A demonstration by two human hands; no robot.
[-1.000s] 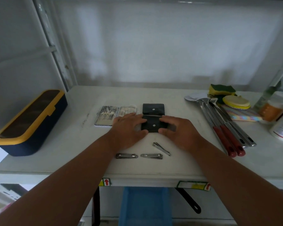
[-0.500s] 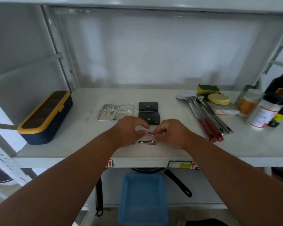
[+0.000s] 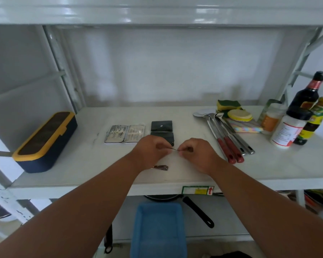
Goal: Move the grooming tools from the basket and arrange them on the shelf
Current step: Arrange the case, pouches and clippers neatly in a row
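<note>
My left hand [image 3: 151,151] and my right hand [image 3: 196,155] meet above the white shelf [image 3: 101,164], and both pinch a small metal nail clipper [image 3: 174,149] between their fingertips. Another nail clipper [image 3: 161,167] lies on the shelf under my left wrist, partly hidden. Behind the hands sit an open manicure set [image 3: 124,133] with metal tools and two black snap pouches [image 3: 162,126], the nearer one partly covered by my hands. A blue basket [image 3: 158,229] stands below the shelf, and I see nothing inside it.
A navy box with a yellow rim [image 3: 45,141] stands at the shelf's left end. Red-handled utensils [image 3: 226,135], sponges [image 3: 231,110], jars [image 3: 287,130] and a dark bottle [image 3: 307,94] crowd the right side. A black pan handle [image 3: 198,211] lies on the lower shelf.
My hands left the black pouch, came back toward the front edge and lifted one nail clipper between them. The view pulled back and rose, showing more of the shelf.
</note>
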